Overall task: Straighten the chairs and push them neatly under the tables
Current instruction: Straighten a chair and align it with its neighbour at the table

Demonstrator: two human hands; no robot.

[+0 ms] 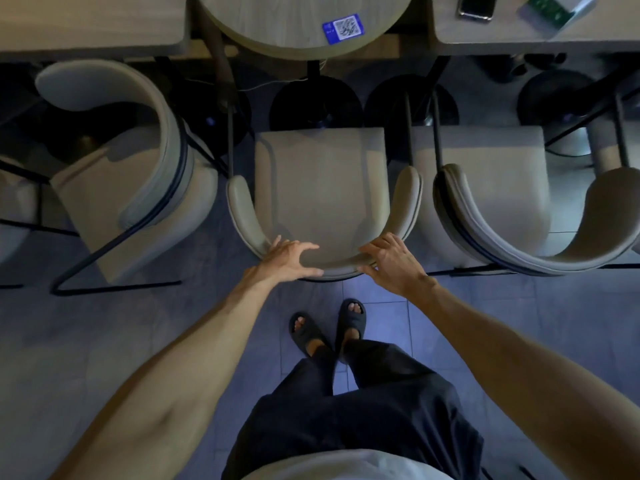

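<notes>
A beige padded chair (322, 181) with a curved backrest stands straight in front of me, its seat pointing at the round table (298, 26). My left hand (289, 256) and my right hand (389, 259) both rest on the back curve of its backrest, fingers wrapped over the top edge. The seat's front edge lies short of the table's rim. A second chair (128, 174) at the left is turned askew, its backrest facing the tables. A third chair (512, 209) at the right faces the right table (519, 39).
A rectangular table (90, 32) stands at the back left. A phone (476, 6) and a green-and-white pack (554, 8) lie on the right table. Black round table bases (315, 103) sit on the floor ahead of the chair. My sandalled feet (329, 329) stand on grey tiles.
</notes>
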